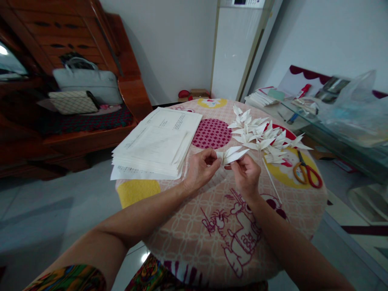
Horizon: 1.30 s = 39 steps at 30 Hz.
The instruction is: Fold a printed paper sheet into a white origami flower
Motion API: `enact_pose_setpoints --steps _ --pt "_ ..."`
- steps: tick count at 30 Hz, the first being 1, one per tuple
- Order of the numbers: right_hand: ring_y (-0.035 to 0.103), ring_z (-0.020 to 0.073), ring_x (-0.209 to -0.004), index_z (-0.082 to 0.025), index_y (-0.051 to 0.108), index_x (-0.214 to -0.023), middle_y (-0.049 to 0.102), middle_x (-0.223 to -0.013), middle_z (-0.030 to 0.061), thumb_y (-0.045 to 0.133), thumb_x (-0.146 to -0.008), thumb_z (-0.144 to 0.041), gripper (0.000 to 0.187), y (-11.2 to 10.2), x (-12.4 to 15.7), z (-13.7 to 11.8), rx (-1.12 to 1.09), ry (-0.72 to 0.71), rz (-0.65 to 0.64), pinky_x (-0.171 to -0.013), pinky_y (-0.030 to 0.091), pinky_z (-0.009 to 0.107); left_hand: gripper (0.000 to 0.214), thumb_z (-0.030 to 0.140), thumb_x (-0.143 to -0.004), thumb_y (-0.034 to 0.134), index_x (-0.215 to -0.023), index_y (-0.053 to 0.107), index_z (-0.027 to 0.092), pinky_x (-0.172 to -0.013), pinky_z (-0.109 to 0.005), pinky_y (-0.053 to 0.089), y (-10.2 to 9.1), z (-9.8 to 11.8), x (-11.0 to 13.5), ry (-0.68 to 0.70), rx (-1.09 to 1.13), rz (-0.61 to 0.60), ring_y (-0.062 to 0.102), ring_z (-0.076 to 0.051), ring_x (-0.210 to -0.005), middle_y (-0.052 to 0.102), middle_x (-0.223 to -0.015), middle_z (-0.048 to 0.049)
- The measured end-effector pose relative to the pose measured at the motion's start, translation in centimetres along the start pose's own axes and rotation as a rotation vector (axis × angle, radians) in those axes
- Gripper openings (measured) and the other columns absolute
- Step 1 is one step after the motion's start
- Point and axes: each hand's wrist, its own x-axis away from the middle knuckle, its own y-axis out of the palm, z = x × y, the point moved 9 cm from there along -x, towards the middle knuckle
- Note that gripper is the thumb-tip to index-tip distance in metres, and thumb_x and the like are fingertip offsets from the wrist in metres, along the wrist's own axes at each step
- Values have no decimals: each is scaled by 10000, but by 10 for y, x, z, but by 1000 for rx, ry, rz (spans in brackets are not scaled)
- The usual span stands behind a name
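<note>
Both hands meet over the middle of a round table covered with a patterned cloth [188, 238]. My left hand [201, 167] pinches the left end of a small folded white paper piece [232, 154]. My right hand [246, 173] grips the same paper from below on its right side. Its pointed flaps stick out to the right above my fingers. Just beyond, several finished folded paper shapes [263, 135] lie in a loose pile.
A thick stack of white sheets [157, 143] lies at the table's left. Orange-handled scissors [306, 173] and a thin white stick [271, 182] rest at the right. A glass-topped table with a plastic bag [351, 109] stands right; a wooden bench with bags [85, 87] left.
</note>
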Motion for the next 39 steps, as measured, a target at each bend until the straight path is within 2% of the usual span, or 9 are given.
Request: enact_pose_setpoints --steps 7,32,39 --pt "675 163 -620 -192 655 -880 677 -704 2 633 -847 -269 87 1 0 1 3 -15 -27 -582 588 295 167 234 -817 641 -693 549 170 -538 -200 414 0 2 0 -6 -9 -11 519 -91 -576 545 -628 32" --pt "663 162 -618 -193 650 -857 679 -717 7 627 -862 -305 114 3 1 4 54 -2 -73 -634 584 302 190 280 -821 651 -695 557 173 -551 -205 435 3 -6 -1 -28 23 -40 544 -102 -598 577 -645 20" --pt "676 167 -684 -200 694 -845 703 -774 18 633 -852 -239 73 6 2 -12 172 -117 -109 -662 560 289 166 283 -822 660 -732 583 166 -567 -214 449 6 -12 -2 -38 63 -58 570 -113 -629 603 -679 5"
